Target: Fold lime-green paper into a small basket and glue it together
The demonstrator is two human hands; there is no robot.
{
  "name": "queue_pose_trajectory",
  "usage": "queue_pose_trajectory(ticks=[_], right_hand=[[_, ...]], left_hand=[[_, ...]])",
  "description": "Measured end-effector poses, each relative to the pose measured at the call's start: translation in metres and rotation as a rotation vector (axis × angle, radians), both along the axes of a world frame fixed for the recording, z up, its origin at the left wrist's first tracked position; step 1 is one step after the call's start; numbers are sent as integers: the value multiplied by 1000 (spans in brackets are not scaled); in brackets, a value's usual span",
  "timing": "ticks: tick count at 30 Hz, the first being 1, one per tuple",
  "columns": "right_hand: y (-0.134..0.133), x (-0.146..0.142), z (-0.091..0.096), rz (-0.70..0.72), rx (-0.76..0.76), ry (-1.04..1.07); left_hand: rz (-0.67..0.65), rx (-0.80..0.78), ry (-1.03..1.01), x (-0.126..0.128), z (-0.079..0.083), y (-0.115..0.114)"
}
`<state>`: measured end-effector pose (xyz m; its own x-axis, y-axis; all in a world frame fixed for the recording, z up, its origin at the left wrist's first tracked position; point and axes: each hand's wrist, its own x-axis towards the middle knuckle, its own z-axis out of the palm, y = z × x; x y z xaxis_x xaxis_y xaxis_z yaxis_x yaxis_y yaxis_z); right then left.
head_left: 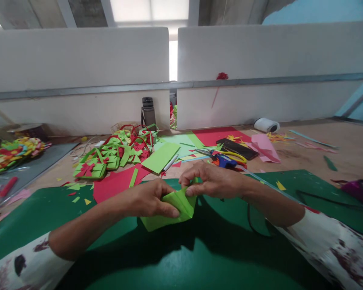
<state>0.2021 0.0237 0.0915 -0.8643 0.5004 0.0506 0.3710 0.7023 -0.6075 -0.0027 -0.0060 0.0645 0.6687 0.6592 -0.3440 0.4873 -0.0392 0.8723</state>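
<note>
Between my hands a folded piece of light green paper (169,219) is held over the green cutting mat (181,262). My left hand (151,197) is closed on its left part, thumb on the near face and fingers mostly hidden behind. With thumb and fingertips, my right hand (210,179) pinches the upper right edge, where the paper bends into a crease. Beyond my hands lie a flat green sheet (161,157), a white pen (171,162) and scissors (225,160) with blue, red and yellow handles.
Finished-looking green and red paper pieces (90,169) are heaped at back left. A bottle (148,112) stands by the white partition (78,60). A phone (238,149), pink paper (264,148), red paper (117,181) and a white roll (266,125) lie behind the mat.
</note>
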Motion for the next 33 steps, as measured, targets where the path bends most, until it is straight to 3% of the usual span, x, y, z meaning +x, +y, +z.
queue_pose_trajectory(ticks=[7,12,17,21,28,33], right_hand=[[6,11,-7,-130,132,-16],[6,15,-10,-205,257,-100],[2,9,-10,-142,230,-126],[-2,-2,-16,-187,230,-120],[0,-2,-22,-282,226,-109],[5,5,-21,-278,204,-99]], left_hand=[[7,340,220,-13,9,3],[23,416,286,-14,19,6],[19,399,292,-9,15,8],[36,351,243,-8,12,8],[155,315,103,-26,29,16],[144,301,17,-38,34,22]])
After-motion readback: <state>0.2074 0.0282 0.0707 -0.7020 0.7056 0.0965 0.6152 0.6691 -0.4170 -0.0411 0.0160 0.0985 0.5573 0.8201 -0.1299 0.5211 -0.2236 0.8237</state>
